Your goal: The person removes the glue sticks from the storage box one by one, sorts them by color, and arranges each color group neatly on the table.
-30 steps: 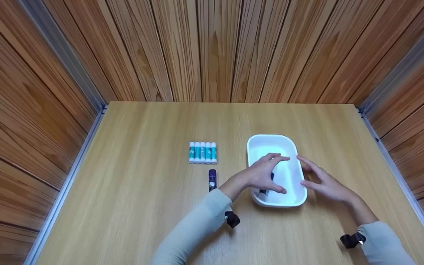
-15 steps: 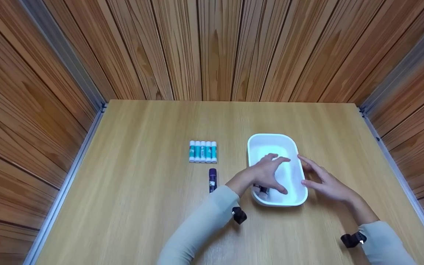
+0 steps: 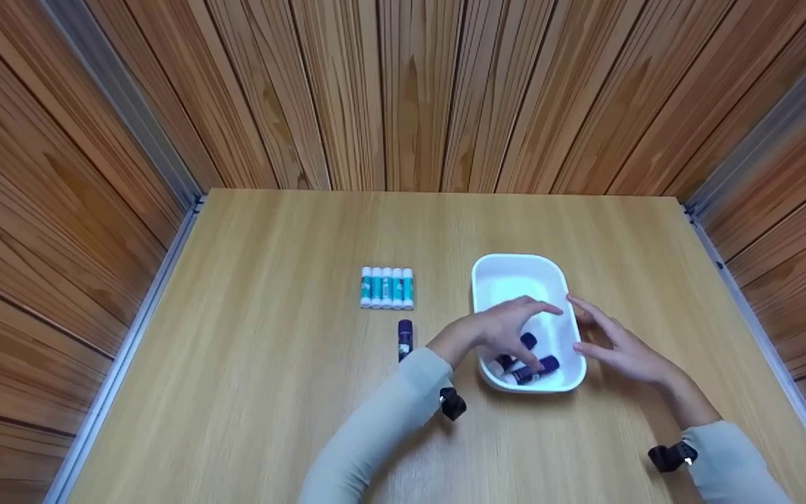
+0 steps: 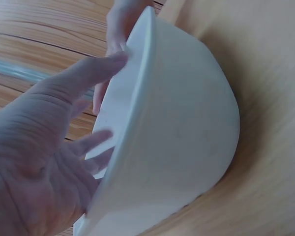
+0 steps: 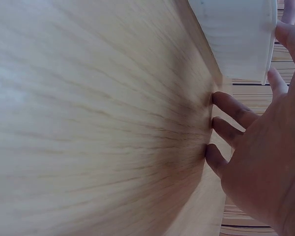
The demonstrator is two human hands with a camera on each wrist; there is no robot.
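Observation:
A white plastic basin point(image 3: 523, 269) stands on the right half of the table. My left hand point(image 3: 508, 329) reaches over its left rim with fingers and thumb spread apart, and nothing shows in its grasp. Beneath that hand, two dark purple-capped glue sticks lie in the basin: one glue stick point(image 3: 550, 364) near the front, another glue stick point(image 3: 529, 341) partly hidden by the hand. In the left wrist view the left hand point(image 4: 34, 152) hides the basin's contents. My right hand point(image 3: 620, 352) touches the basin's right side with extended fingertips; in the right wrist view some fingers point(image 5: 231, 105) rest on the table.
A row of several teal-and-white glue sticks point(image 3: 387, 288) lies left of the basin. Nearer me, another purple-capped glue stick point(image 3: 405, 334) lies partly behind the left sleeve point(image 3: 389, 413). Wood-panelled walls point(image 3: 410, 98) border the table at the back and sides.
Two purple-capped glue sticks now show in the basin under my left hand, where dark parts were mostly hidden before. The left hand has shifted slightly right; the right hand has stayed put.

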